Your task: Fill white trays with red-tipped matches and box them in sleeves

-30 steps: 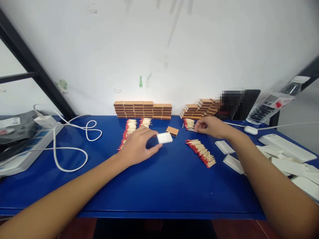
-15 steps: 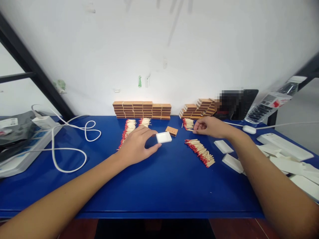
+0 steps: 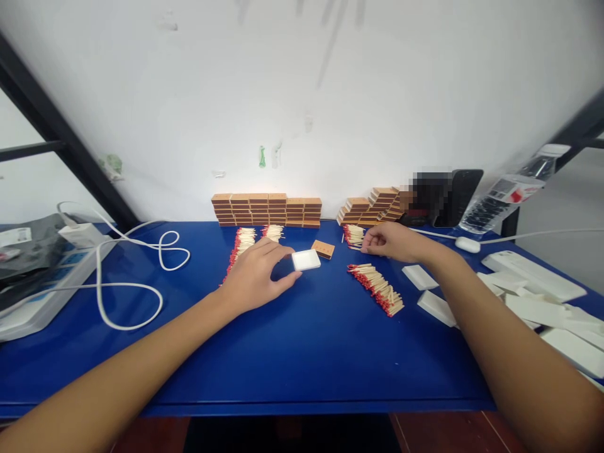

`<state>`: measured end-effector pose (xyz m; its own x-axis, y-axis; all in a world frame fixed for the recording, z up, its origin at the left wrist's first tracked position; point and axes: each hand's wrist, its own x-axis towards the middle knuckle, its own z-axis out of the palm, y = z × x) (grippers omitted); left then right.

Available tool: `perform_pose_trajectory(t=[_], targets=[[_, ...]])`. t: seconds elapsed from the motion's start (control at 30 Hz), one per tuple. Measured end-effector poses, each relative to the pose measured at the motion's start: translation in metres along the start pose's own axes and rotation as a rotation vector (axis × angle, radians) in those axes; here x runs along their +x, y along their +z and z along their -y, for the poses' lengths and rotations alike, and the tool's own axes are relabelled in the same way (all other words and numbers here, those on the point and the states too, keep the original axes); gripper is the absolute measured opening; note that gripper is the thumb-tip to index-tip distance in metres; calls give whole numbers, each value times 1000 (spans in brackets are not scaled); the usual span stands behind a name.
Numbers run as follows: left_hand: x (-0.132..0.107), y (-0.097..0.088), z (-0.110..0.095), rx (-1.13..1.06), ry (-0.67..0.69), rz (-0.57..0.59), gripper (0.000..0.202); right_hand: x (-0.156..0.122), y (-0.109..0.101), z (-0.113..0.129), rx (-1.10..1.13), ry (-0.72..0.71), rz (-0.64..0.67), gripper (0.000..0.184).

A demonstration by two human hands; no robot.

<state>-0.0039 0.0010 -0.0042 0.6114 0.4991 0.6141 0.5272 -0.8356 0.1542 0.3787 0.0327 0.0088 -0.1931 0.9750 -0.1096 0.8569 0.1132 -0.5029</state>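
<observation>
A small white matchbox tray [image 3: 306, 259] is pinched between the thumb and fingers of my left hand [image 3: 257, 274], just above the blue table. Behind it lies a brown matchbox sleeve [image 3: 323, 249]. My right hand [image 3: 389, 241] has its fingertips closed at the near end of a short row of red-tipped matches [image 3: 353, 235]; it seems to pinch matches there, though how many I cannot tell. Nearer to me spreads a longer slanted row of matches [image 3: 377, 288]. Two more match rows [image 3: 241, 242] lie behind my left hand, partly covered by it.
Matchboxes stand stacked along the wall at left [image 3: 267, 209] and right [image 3: 370, 206]. White trays [image 3: 533, 308] pile up under and beyond my right forearm. A water bottle [image 3: 512, 189] and a phone [image 3: 465, 198] lean at the back right. A white cable [image 3: 129, 284] loops at left.
The whole view has shifted slightly. Both hands keep almost the same places, the left still holding the tray and the right still at the short match row.
</observation>
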Motion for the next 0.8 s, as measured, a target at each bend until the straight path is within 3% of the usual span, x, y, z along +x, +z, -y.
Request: perform_pose_trajectory(t=[0.2,0.4,0.53,0.67,0.8], targets=[[0,1,1,-2,-3,18,27,-5,1,15,-59,20,-11,26],[-1,2,0,-26,3,41,28,-26,22,79,42,-261,-99,33],[-1,4,-1,-27,21,41,27,-35,48,112,152,-393,-108,24],[-1,4,-2,-15,37,38,26,-34,63,118,108,-447,-134,12],[-1,4,-2,-3,48,47,25,-34,66,116,76,-457,-114,11]])
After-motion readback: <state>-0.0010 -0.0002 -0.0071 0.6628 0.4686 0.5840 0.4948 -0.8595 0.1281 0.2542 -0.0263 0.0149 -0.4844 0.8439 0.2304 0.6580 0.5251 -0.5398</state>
